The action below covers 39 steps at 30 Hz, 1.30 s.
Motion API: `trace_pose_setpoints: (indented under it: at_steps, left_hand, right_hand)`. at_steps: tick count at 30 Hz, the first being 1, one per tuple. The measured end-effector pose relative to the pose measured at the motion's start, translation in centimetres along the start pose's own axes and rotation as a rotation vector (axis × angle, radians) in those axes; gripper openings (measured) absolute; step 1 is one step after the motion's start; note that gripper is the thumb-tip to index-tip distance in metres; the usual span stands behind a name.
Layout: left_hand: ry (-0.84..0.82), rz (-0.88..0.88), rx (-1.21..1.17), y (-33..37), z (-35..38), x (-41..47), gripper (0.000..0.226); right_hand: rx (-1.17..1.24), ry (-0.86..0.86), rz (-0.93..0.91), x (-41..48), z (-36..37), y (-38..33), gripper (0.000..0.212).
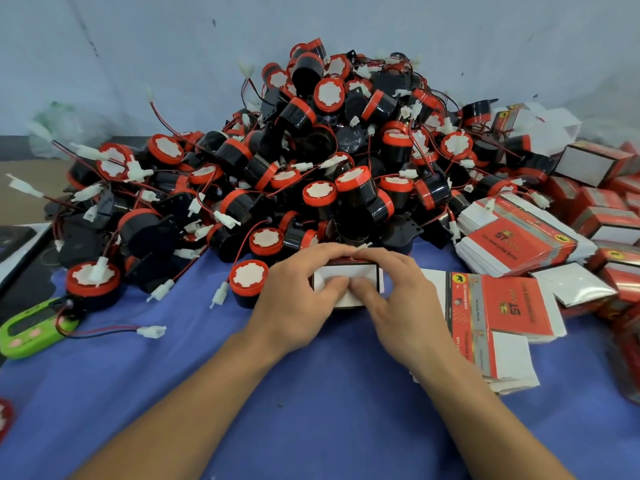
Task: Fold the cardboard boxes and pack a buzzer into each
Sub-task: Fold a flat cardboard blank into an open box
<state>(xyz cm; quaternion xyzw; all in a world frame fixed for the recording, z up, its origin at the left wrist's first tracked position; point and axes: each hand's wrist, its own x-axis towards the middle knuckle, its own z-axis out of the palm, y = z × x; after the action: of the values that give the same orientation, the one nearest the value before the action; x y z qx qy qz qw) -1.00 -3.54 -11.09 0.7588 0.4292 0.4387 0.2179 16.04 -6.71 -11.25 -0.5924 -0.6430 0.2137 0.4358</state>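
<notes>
Left hand (pixel 298 299): we find it clamped on the left end of the box, fingers curled over the far edge, thumb pressed on the white flap.
Right hand (pixel 398 299): gripping the right end the same way, its thumb meeting the left thumb on the flap.
Box (pixel 346 271): on the desk (pixel 329 410), directly between the hands, long axis left to right, flap facing us.
Nearer hand: neither; both are on it.
Contents: we cannot tell whether a buzzer is inside.
Buzzers (pixel 329 150): heaped just beyond the box.
Flat boxes (pixel 502 306): beside the right hand.
Step judged: tucking the flap shut.
</notes>
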Motion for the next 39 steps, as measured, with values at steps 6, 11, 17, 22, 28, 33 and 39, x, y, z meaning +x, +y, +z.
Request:
trace_pose_setpoints:
  at_steps: [6, 11, 17, 22, 28, 33, 39]
  left_hand:
    - [0.021, -0.006, -0.006, -0.8, 0.1, -0.4, 0.043]
    - [-0.004, -0.056, -0.098, -0.6, -0.7, -0.2, 0.052]
    - [0.027, -0.084, -0.036, -0.2, -0.4, -0.5, 0.033]
    - [-0.016, 0.022, -0.097, 0.3, -0.5, -1.2, 0.022]
    - [0.195, -0.110, -0.438, 1.8, 0.4, -0.8, 0.057]
    - [0.174, -0.377, -0.467, 0.7, 1.0, -0.2, 0.043]
    - [0.127, -0.331, -0.095, -0.7, 0.2, 0.3, 0.043]
  right_hand:
    - [-0.008, -0.071, -0.003, 0.2, -0.8, 0.4, 0.041]
    - [-0.116, -0.022, -0.038, -0.1, -0.7, 0.0, 0.063]
    - [-0.225, -0.007, -0.181, -0.4, -0.5, -0.7, 0.075]
    - [-0.425, -0.117, -0.283, -0.7, -0.7, -1.3, 0.051]
    - [-0.494, 0.298, -0.422, -0.5, -1.4, -0.7, 0.036]
    - [-0.489, 0.070, -0.394, -0.7, 0.5, -0.7, 0.034]
    - [0.004, 0.286, -0.118, -0.6, -1.9, -1.5, 0.034]
